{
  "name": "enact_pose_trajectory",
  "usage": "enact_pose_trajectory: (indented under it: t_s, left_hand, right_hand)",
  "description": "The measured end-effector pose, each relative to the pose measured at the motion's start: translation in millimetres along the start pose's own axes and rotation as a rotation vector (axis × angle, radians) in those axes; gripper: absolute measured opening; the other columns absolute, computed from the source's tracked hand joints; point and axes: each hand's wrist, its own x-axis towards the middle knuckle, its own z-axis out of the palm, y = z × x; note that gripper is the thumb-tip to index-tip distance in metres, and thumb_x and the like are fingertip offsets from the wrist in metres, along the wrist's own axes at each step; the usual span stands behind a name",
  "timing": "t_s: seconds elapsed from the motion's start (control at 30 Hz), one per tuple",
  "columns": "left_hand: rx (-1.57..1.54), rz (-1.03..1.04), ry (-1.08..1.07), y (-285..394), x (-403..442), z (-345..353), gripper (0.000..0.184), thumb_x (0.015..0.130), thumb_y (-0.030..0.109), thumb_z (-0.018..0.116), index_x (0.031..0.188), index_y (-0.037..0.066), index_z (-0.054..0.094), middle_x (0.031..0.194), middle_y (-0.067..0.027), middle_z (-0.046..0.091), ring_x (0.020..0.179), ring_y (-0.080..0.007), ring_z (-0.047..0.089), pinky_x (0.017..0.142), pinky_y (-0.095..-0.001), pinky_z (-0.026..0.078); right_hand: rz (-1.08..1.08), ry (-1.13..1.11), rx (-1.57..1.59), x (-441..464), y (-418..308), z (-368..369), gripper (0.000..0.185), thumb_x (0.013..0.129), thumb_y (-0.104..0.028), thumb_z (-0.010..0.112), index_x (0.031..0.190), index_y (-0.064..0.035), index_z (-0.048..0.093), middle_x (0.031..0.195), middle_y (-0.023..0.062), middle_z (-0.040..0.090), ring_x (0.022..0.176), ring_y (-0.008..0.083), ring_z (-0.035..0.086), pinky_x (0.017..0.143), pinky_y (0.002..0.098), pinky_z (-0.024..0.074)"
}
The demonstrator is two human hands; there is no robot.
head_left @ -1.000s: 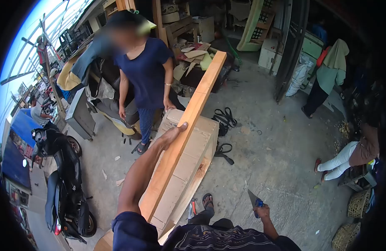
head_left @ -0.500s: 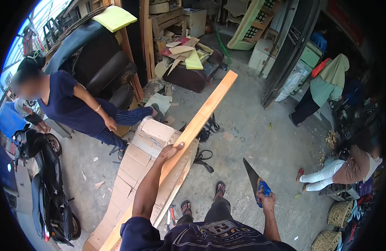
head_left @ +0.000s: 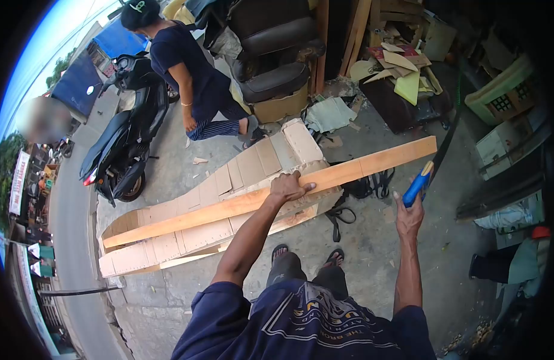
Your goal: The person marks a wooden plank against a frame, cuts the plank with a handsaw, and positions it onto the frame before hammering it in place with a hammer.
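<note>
Steadying the plank seems to be the step in hand, with the saw brought up ready beside its far end. In the head view, the plank lies slantwise along the cardboard-covered frame, its near end inside the frame's curved end and its other end jutting out past the frame, over the concrete floor. The left hand bears down about midway, fingers grasping the plank, thumb along its face. The right hand has its fingers clenched round the saw's blue handle; the dark blade points away, near the plank's free end, though I cannot tell whether the two touch. My judgement is that the next move calls for a firm left hold, since the overhanging length could rock, and for care over the blade's angle.

Compared with half a second ago, the view has swung, so the plank runs more across the picture. The saw, then well apart from the wood, is now near its end. The left hand keeps its hold. The co-worker has turned away towards the motorbike.
</note>
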Motion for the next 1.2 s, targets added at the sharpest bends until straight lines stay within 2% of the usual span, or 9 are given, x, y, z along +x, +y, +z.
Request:
enact_pose_trajectory:
  t_s: [0.1, 0.2, 0.33, 0.53, 0.83, 0.9, 0.97, 1.1, 1.2]
  left_hand:
    - [-0.009, -0.025, 0.414, -13.9, 12.7, 38.1, 0.084, 0.089, 0.074, 0.053, 0.125, -0.001, 0.061, 0.115, -0.0286, 0.062, 0.119, -0.0438, 0.056, 0.1, -0.0511, 0.046]
    - [-0.026, -0.081, 0.403, -16.9, 9.4, 44.5, 0.076, 0.091, 0.065, 0.059, 0.124, -0.004, 0.06, 0.12, -0.0294, 0.056, 0.12, -0.0437, 0.05, 0.103, -0.0498, 0.043]
    - [-0.056, -0.076, 0.399, -24.4, -16.6, 27.2, 0.075, 0.091, 0.061, 0.062, 0.133, 0.0, 0.055, 0.126, -0.0259, 0.054, 0.125, -0.0409, 0.049, 0.101, -0.0508, 0.043]
    - [0.081, 0.126, 0.267, -54.6, -25.9, 40.0, 0.082, 0.08, 0.031, 0.08, 0.149, 0.01, 0.039, 0.136, -0.0152, 0.051, 0.133, -0.0323, 0.048, 0.1, -0.0575, 0.044]
    - [0.02, 0.106, 0.282, -81.9, -47.4, 50.6, 0.086, 0.079, 0.033, 0.081, 0.15, 0.012, 0.039, 0.127, -0.0105, 0.054, 0.12, -0.0313, 0.051, 0.096, -0.052, 0.039]
    - [0.041, 0.109, 0.314, -89.6, -50.5, 53.5, 0.084, 0.079, 0.033, 0.081, 0.15, 0.013, 0.04, 0.126, -0.0109, 0.055, 0.121, -0.0326, 0.05, 0.098, -0.0506, 0.038]
    - [0.003, 0.109, 0.338, -89.8, -60.6, 48.6, 0.08, 0.079, 0.033, 0.08, 0.148, 0.014, 0.044, 0.125, -0.0118, 0.055, 0.121, -0.0338, 0.05, 0.099, -0.0491, 0.037]
    - [0.017, 0.042, 0.348, -77.5, -54.0, 51.1, 0.079, 0.075, 0.03, 0.084, 0.144, 0.014, 0.049, 0.123, -0.014, 0.056, 0.118, -0.0342, 0.051, 0.101, -0.0499, 0.037]
    - [0.003, 0.082, 0.373, -71.0, -42.2, 48.5, 0.077, 0.074, 0.03, 0.084, 0.142, 0.015, 0.05, 0.12, -0.0136, 0.057, 0.119, -0.0339, 0.05, 0.099, -0.0506, 0.037]
  right_hand:
    - [-0.144, -0.256, -0.186, 44.8, 43.3, 46.0, 0.062, 0.092, -0.027, 0.075, 0.142, -0.0001, 0.051, 0.133, 0.0228, 0.06, 0.119, 0.0376, 0.06, 0.102, 0.0417, 0.0458]
    - [-0.37, -0.408, -0.178, 66.1, 62.2, 97.8, 0.05, 0.086, -0.023, 0.078, 0.122, 0.0037, 0.056, 0.118, 0.0261, 0.061, 0.112, 0.0457, 0.058, 0.095, 0.05, 0.0467]
    - [-0.276, -0.583, -0.229, 81.8, 70.4, 111.1, 0.054, 0.082, -0.019, 0.081, 0.123, 0.0041, 0.056, 0.119, 0.0255, 0.062, 0.113, 0.0463, 0.058, 0.096, 0.0492, 0.0466]
    - [-0.419, -0.713, -0.361, 97.9, 91.4, 130.1, 0.059, 0.081, -0.016, 0.081, 0.13, 0.0051, 0.055, 0.124, 0.027, 0.063, 0.119, 0.0461, 0.058, 0.099, 0.047, 0.0472]
    - [-0.239, -0.759, -0.305, 100.0, 50.2, 149.3, 0.056, 0.081, -0.012, 0.08, 0.131, 0.0017, 0.059, 0.126, 0.0248, 0.065, 0.117, 0.0423, 0.062, 0.099, 0.0447, 0.0484]
    - [-0.541, -0.66, -0.322, 92.1, 78.7, 153.9, 0.052, 0.082, -0.012, 0.079, 0.129, 0.0014, 0.059, 0.121, 0.0233, 0.068, 0.113, 0.0425, 0.064, 0.096, 0.0457, 0.0499]
    - [-0.275, -0.762, -0.294, 90.6, 61.3, 145.6, 0.052, 0.085, -0.014, 0.077, 0.133, -0.0026, 0.059, 0.118, 0.0221, 0.068, 0.11, 0.0402, 0.066, 0.094, 0.0452, 0.0506]
    - [-0.228, -0.445, -0.035, 57.0, 10.3, 103.5, 0.036, 0.087, -0.014, 0.076, 0.119, -0.0011, 0.065, 0.104, 0.0188, 0.072, 0.092, 0.0358, 0.071, 0.08, 0.0434, 0.054]
    - [0.017, -0.417, 0.207, 21.3, -12.4, 59.7, 0.029, 0.085, -0.015, 0.075, 0.107, 0.001, 0.067, 0.079, 0.0092, 0.067, 0.071, 0.0153, 0.064, 0.068, 0.0325, 0.0512]
